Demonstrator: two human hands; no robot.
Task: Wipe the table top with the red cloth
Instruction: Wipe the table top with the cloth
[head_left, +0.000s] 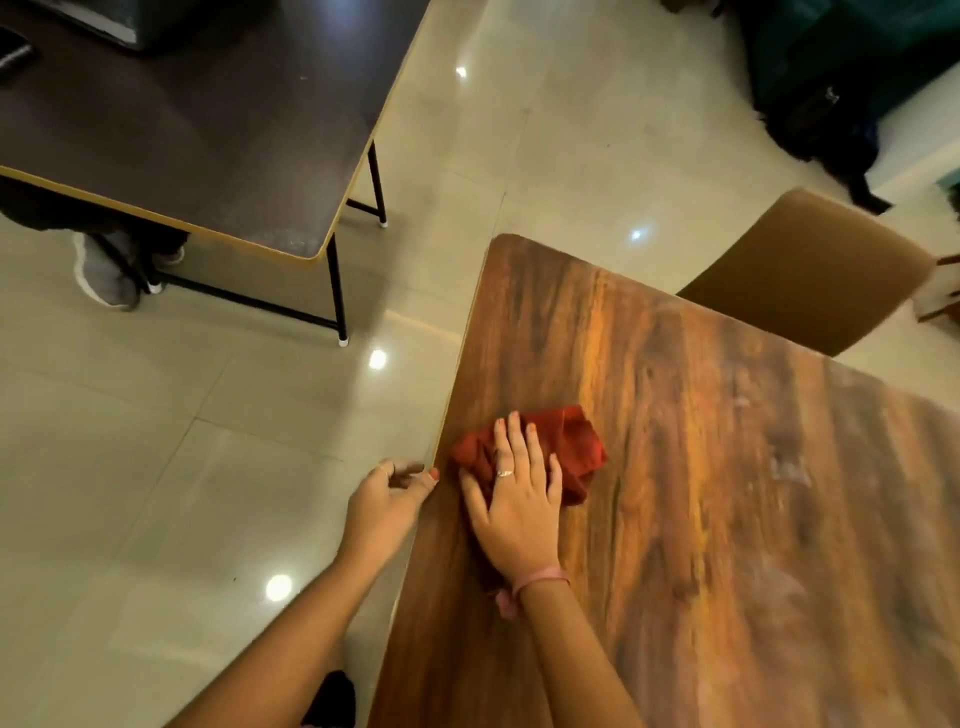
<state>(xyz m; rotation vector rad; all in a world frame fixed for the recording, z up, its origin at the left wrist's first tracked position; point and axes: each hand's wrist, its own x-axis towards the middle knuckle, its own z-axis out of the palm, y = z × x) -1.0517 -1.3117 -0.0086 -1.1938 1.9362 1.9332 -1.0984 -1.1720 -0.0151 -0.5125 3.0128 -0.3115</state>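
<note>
A pale glossy tiled floor (208, 441) fills most of the room and shows small bright reflections of ceiling lights. A wooden table top (727, 493) with strong brown and orange grain takes up the near right side, its left edge running from the far middle down toward the near edge of the view. Faint pale smears show on its right part. A second, dark table (182, 119) with a light rim and thin black metal legs stands at the far left, well apart from the wooden one. Beneath it a grey shoe (104, 275) of another person rests on the floor. A tan padded chair (810, 270) sits just beyond the far right edge of the wooden table. Dark bags or furniture (831, 78) fill the far right corner, too dim to make out. No writing or brand can be read anywhere.

The red cloth (576, 447) lies bunched on the wooden table top, near its left edge. The right hand (514, 499) lies flat on the cloth with fingers spread and straight, pressing it down; it wears a ring, and a pink band circles the wrist. The left hand (387, 499) is at the table's left edge with fingers loosely bent, fingertips touching the rim, grasping nothing.
</note>
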